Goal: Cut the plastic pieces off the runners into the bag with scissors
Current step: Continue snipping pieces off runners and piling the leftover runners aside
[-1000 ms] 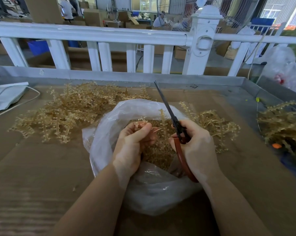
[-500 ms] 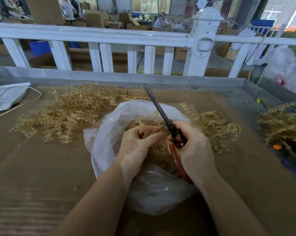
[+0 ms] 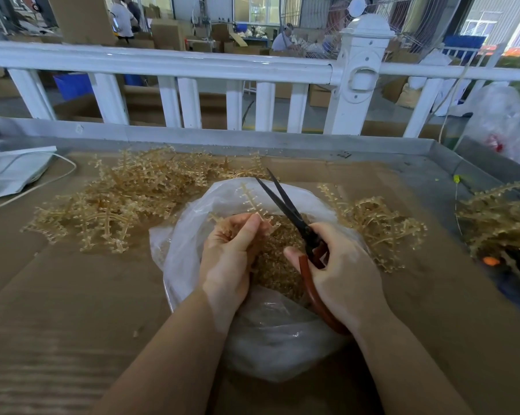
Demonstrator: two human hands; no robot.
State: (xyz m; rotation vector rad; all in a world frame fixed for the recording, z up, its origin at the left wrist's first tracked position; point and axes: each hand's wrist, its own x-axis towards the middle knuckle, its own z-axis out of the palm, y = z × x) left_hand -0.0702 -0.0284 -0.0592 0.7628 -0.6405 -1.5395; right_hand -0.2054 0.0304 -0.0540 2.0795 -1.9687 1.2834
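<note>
A clear plastic bag [image 3: 270, 339] lies open on the cardboard in front of me, with small amber plastic pieces [image 3: 275, 265] heaped inside. My left hand [image 3: 229, 259] pinches an amber runner [image 3: 252, 202] that sticks up over the bag's mouth. My right hand [image 3: 339, 274] grips the red handles of the scissors [image 3: 291, 214]. The dark blades are parted and point up and left, just right of the runner.
Piles of amber runners lie at the left [image 3: 127, 202], right of the bag [image 3: 378, 226] and at the far right [image 3: 501, 223]. A grey metal tray rim [image 3: 223, 136] and a white railing [image 3: 193, 64] bound the far side. White paper with a cord [image 3: 16, 172] sits far left.
The scissors swung further left and their blades opened. My left hand raised a runner upright above the bag, beside the blades.
</note>
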